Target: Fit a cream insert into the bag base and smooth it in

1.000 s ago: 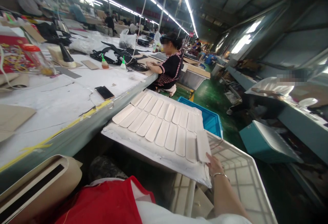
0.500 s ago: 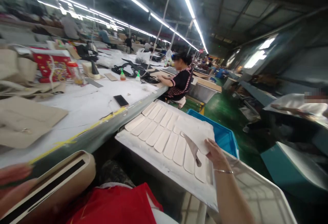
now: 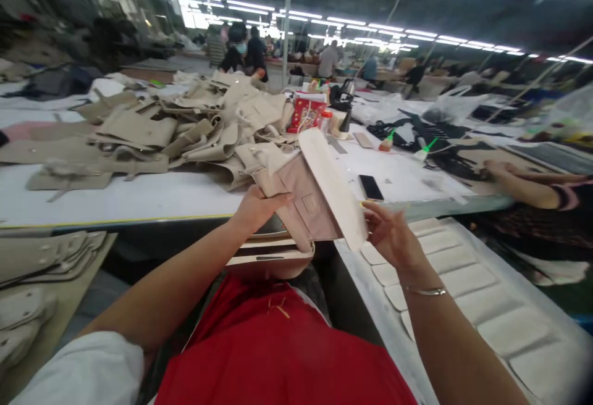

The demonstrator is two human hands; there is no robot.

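Observation:
A beige bag piece [image 3: 301, 198] with a pinkish lining is gripped at its left side by my left hand [image 3: 259, 208], thumb on top. Against its right side leans a pale, elongated panel with rounded ends [image 3: 331, 189]. My right hand [image 3: 389, 232] is at the lower right edge of this panel, fingers partly curled, with fingertips at the edge. Below, a beige bag body [image 3: 271, 260] rests near my lap above the red apron.
Many beige bag pieces [image 3: 139, 127] are heaped on the white table [image 3: 185, 201]. A phone [image 3: 370, 187] and glue bottles [image 3: 386, 141] lie to the right. Pale panels line a board [image 3: 467, 284] at the right. Another person's arm [image 3: 528, 186] reaches in there.
The view has swung left. My right hand has come from the board of panels to the bag piece with a pale panel. My left hand now grips the bag piece.

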